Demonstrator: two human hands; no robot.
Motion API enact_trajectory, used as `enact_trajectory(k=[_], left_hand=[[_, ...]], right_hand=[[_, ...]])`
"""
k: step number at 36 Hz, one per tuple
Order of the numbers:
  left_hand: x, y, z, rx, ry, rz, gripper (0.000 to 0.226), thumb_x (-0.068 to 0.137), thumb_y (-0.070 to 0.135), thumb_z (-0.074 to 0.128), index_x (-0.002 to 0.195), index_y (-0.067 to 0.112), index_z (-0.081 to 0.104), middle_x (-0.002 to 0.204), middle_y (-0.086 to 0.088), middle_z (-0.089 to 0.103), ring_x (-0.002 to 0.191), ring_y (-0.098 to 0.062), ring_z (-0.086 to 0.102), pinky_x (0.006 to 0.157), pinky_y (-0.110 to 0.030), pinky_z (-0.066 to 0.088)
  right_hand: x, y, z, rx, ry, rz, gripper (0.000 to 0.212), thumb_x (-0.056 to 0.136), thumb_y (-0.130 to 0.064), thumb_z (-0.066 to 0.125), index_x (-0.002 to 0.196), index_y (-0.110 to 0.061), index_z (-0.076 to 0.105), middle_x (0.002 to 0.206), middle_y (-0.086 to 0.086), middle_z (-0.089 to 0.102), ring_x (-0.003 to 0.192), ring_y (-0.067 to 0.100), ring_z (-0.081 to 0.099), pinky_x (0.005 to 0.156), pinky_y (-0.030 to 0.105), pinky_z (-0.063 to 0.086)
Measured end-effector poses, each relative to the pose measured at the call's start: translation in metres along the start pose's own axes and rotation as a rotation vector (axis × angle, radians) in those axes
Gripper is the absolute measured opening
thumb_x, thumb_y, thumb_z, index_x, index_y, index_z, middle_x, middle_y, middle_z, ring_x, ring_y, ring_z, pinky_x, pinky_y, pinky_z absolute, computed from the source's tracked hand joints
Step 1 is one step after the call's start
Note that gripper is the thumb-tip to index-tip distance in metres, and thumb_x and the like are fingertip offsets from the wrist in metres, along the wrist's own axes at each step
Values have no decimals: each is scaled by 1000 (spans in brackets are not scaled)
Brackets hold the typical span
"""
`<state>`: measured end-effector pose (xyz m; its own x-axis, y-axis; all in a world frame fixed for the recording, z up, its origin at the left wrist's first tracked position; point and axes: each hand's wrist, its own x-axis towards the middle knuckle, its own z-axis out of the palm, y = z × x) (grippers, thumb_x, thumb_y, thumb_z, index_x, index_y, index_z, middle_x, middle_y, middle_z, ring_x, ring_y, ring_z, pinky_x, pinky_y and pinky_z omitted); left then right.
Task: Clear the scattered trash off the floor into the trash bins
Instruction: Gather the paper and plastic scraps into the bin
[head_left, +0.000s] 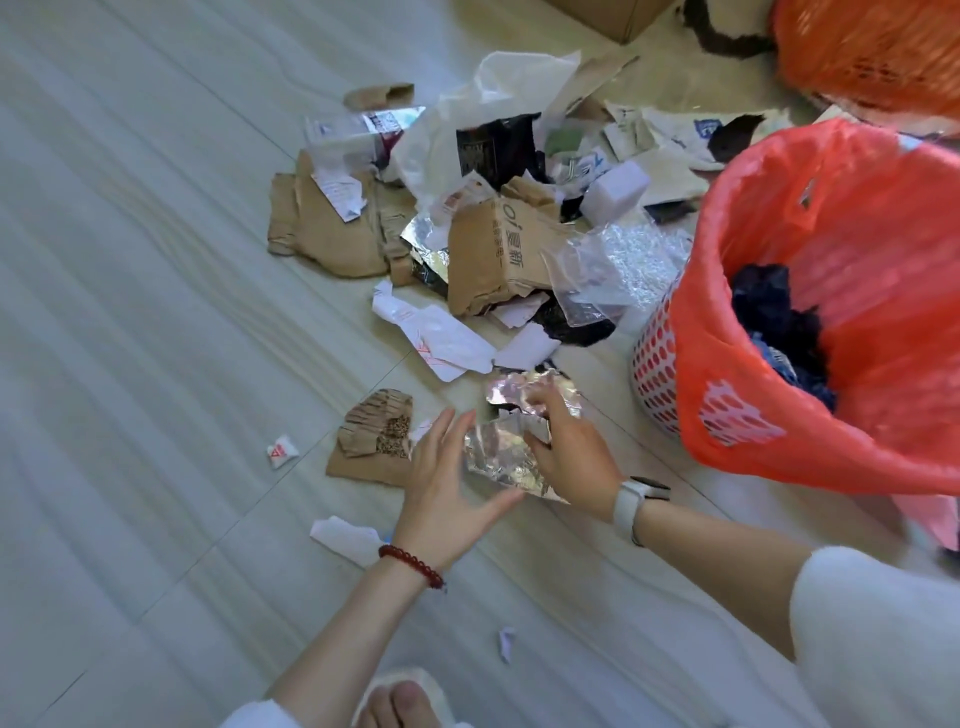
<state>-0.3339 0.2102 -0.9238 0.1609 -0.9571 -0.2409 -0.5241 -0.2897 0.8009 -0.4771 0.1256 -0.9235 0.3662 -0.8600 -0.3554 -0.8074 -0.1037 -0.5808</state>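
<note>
2 hands work just beside the near trash bin (831, 322), the red-bagged basket that serves as the landmark in the head view. Left of its base, the right hand (571, 457) has its fingers pinched on a crumpled silver foil sheet (506, 452), lifting one edge while the rest lies on the floor (130, 312). The left hand (447, 488), left of the foil, is spread with fingers apart and the thumb near the sheet's lower edge, gripping nothing that I can make out. Judging by the bin, which holds only some dark scraps at its bottom, the task is at an early stage. Most trash remains: a heap of torn cardboard (498, 254), white plastic bag (467, 130), clear bubble wrap (623, 260) and paper scraps (447, 338) lies beyond and left of the bin, with small paper bits farther left and nearer the person. 1 more red-lined bin (872, 47) sits behind the near one. Pale, wavy-grained tile with thin joints covers the room's floor.
</note>
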Motion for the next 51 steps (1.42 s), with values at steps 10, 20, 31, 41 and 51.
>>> enact_trajectory(k=[10,20,31,41,51], left_hand=[[13,25,15,-381,-144,-243,90,54,44,74,131,40,28,124,4,55,109,-10,58,92,-35,50],[0,31,11,-456,244,-69,31,89,10,57,107,24,37,102,12,52,99,-17,54,85,-16,45],[-14,6,14,459,-114,78,74,77,62,-7,139,25,-21,143,11,-32,131,-7,-36,111,-43,-20],[-54,-60,-16,681,31,-130,61,66,40,75,120,21,55,134,-17,45,124,-34,34,92,-59,32],[-74,-87,3,538,144,-199,39,60,25,84,95,19,67,117,-16,56,118,-28,36,79,-51,44]], right_hand=[[-20,-25,-34,794,-213,238,32,84,-12,66,111,-21,51,97,6,63,79,14,62,71,22,52],[-16,-25,-25,1064,-512,513,90,66,-62,67,142,-39,24,150,-1,28,135,29,35,99,55,41],[-20,-14,-6,1242,-438,708,8,88,-22,59,85,-15,58,79,5,57,64,15,55,60,24,47],[-55,-1,-13,-268,-366,-174,23,82,-33,52,70,-14,46,71,3,47,75,26,51,57,32,37],[-102,15,67,-741,-594,-604,72,78,-52,58,134,-16,31,108,18,54,99,34,51,67,39,36]])
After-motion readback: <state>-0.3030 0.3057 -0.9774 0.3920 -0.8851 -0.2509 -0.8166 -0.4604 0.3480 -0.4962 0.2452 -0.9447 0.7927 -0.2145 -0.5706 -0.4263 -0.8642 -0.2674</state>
